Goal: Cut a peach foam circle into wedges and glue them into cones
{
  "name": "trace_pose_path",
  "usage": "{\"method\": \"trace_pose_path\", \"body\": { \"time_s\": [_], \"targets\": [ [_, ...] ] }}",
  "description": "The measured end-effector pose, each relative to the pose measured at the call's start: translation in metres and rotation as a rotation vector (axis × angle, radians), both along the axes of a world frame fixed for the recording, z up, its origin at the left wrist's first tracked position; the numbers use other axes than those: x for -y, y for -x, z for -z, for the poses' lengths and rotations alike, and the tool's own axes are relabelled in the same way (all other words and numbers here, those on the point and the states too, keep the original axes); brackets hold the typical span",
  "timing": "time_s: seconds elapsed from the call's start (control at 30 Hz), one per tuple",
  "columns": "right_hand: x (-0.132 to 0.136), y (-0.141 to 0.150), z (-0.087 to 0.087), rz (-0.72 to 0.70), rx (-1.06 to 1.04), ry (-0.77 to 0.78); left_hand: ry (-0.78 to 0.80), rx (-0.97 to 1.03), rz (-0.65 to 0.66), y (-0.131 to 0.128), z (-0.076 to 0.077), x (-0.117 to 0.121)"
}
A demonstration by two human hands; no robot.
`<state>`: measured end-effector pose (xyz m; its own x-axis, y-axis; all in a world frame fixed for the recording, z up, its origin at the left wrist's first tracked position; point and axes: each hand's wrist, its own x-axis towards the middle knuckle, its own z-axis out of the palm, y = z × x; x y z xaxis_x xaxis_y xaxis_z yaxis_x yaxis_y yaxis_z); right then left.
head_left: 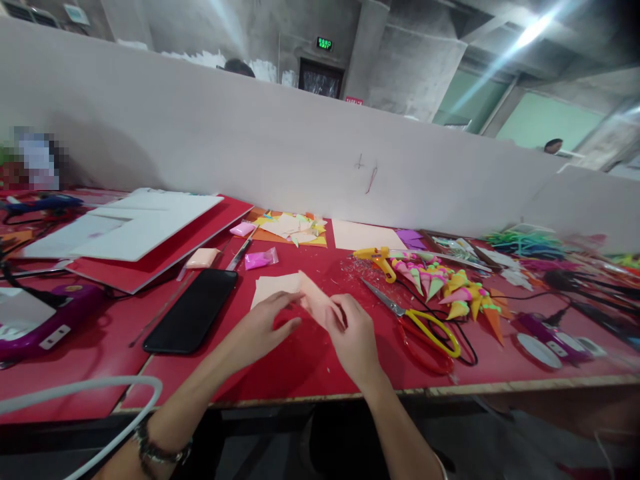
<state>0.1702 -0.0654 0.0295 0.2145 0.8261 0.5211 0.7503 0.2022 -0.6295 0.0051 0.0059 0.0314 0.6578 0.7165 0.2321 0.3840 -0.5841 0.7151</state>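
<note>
My right hand [354, 337] pinches a piece of peach-coloured paper [314, 297], bent or curled and raised off the red table [280, 373]. My left hand [267, 327] is beside it, thumb and fingers apart. Its fingertips come close to the paper's left side; whether they touch cannot be made out. More flat peach paper sheets [265, 287] lie behind my left hand. To the right of my right hand rest scissors [407, 313] with yellow and red handles, blades pointing away to the left.
A black phone [193, 312] lies left of my left hand. Behind are pink packets [260, 259], paper scraps [295, 227] and a yellow glue gun [375, 255]. Several small decorated paper cones [460, 293] are heaped at right. White boards [145, 227] are stacked at left; a white partition [300, 160] stands behind.
</note>
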Motion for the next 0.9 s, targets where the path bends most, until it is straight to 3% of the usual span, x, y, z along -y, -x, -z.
{"method": "trace_pose_path", "body": {
  "time_s": [0.07, 0.17, 0.3, 0.43, 0.7, 0.9],
  "targets": [
    [-0.002, -0.009, 0.000, 0.037, -0.133, 0.011, -0.207, -0.180, -0.139, 0.002, 0.009, -0.008],
    [-0.006, -0.023, 0.003, 0.085, -0.332, 0.033, -0.335, -0.376, -0.221, 0.005, 0.022, -0.014],
    [-0.012, -0.037, 0.012, 0.088, -0.551, 0.023, -0.341, -0.518, -0.205, 0.007, 0.034, -0.012],
    [-0.016, -0.041, 0.019, -0.002, -0.767, 0.072, -0.304, -0.587, -0.214, 0.008, 0.037, -0.013],
    [-0.017, -0.041, 0.022, -0.033, -0.765, 0.141, -0.345, -0.627, -0.234, 0.008, 0.028, -0.012],
    [-0.017, -0.037, 0.023, -0.079, -0.769, 0.158, -0.414, -0.627, -0.330, 0.014, 0.034, -0.018]
  ]
}}
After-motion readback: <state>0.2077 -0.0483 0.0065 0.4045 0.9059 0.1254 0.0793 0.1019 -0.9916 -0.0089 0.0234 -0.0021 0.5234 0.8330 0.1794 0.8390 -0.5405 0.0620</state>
